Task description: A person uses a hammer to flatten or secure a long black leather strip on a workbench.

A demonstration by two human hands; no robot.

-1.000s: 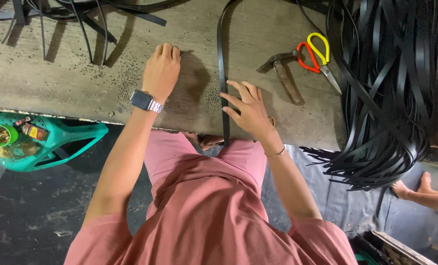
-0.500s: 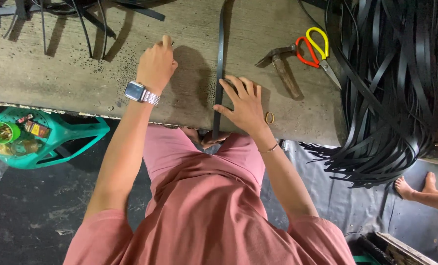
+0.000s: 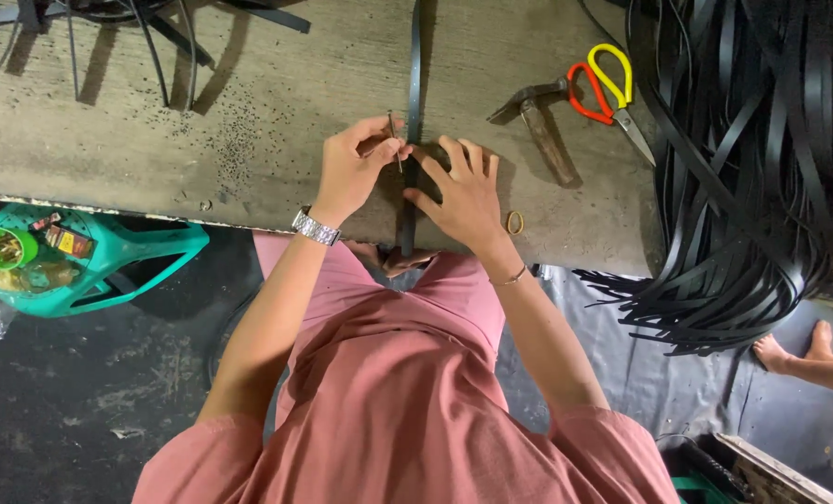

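From the head view, a long black strap (image 3: 413, 84) lies flat on the worn workbench (image 3: 248, 140) and runs off its near edge. The right hand (image 3: 463, 196) presses it down with fingers spread wide. The left hand (image 3: 351, 173) pinches a small nail (image 3: 394, 131) upright just beside the strap. It seems best to keep the nail straight and the strap flat. Half a second ago, the left hand lay flat on the bench farther left, with no nail seen.

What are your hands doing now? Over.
Left hand pinches a small nail upright beside the black strip. Right hand flat, pressing the strip down. Hammer lies unused nearby.
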